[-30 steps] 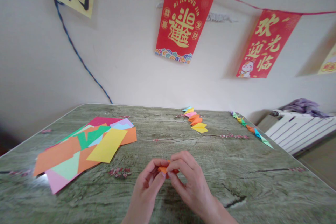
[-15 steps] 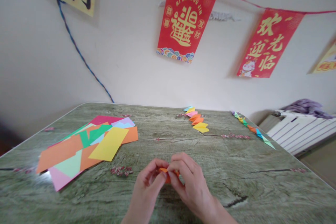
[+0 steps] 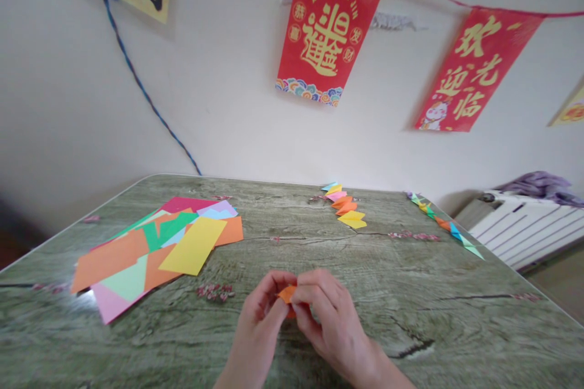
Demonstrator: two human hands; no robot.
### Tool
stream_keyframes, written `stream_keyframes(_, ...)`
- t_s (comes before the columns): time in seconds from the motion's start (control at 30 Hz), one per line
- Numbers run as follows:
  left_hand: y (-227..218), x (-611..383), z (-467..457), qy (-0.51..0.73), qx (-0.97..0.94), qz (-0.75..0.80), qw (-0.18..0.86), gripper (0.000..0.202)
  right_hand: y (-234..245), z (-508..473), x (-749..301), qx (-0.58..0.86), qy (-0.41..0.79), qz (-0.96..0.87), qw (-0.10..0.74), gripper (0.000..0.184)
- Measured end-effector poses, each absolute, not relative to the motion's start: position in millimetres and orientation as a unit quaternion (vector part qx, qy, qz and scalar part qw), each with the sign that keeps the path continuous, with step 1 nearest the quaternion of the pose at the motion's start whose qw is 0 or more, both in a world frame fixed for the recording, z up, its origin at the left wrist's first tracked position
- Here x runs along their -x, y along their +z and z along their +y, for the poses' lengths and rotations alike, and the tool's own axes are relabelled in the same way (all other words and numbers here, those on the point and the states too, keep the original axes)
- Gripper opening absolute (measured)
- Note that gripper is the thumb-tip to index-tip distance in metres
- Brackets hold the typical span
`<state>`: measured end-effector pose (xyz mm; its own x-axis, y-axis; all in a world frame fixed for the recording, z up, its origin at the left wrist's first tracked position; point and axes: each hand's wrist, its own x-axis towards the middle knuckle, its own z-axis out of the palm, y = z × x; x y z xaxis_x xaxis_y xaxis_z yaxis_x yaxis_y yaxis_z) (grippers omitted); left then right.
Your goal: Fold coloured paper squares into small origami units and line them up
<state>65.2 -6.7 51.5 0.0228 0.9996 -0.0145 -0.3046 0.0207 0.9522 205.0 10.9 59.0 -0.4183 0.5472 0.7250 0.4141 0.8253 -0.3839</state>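
Observation:
Between my two hands, low in the middle of the head view, is a small folded piece of orange paper (image 3: 287, 294). My left hand (image 3: 263, 315) grips its left side with thumb and fingers. My right hand (image 3: 325, 310) pinches its right side, the fingertips close to those of the left. Fingers cover much of the paper, so its full shape is hidden. To the left lies a loose pile of coloured paper sheets (image 3: 109, 260), with a yellow sheet (image 3: 194, 247) on top.
Several folded paper pieces (image 3: 345, 208) lie in a row at the table's back. Another row of folded pieces (image 3: 442, 223) runs along the right edge of the wood-patterned table (image 3: 456, 340). Beyond stand a white radiator (image 3: 515, 225) with purple cloth, and a wall with red banners (image 3: 333, 30).
The view has shifted slightly. More of the orange paper's top shows between my fingertips, and both hands still hold it in about the same place.

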Motion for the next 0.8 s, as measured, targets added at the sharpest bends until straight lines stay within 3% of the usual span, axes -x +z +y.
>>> stream_keyframes(0.3, 51, -64, -10, 0.57, -0.416, 0.414, 0.575, 0.025, 58, 12, -211, 0.311, 0.088, -0.837, 0.441, 0.018)
stream_keyframes(0.5, 54, -62, -7, 0.542, -0.427, 0.423, 0.587, 0.029, 53, 11, -213, 0.365, 0.204, -0.769, 0.483, 0.015)
stream_keyframes(0.73, 53, -58, -5, 0.529, -0.494, 0.466, 0.509, 0.029, 49, 16, -211, 0.457, 0.187, -0.696, 0.522, 0.027)
stream_keyframes(0.8, 51, -57, -5, 0.535, -0.496, 0.474, 0.493, 0.029, 49, 16, -209, 0.457, 0.23, -0.688, 0.515, 0.027)
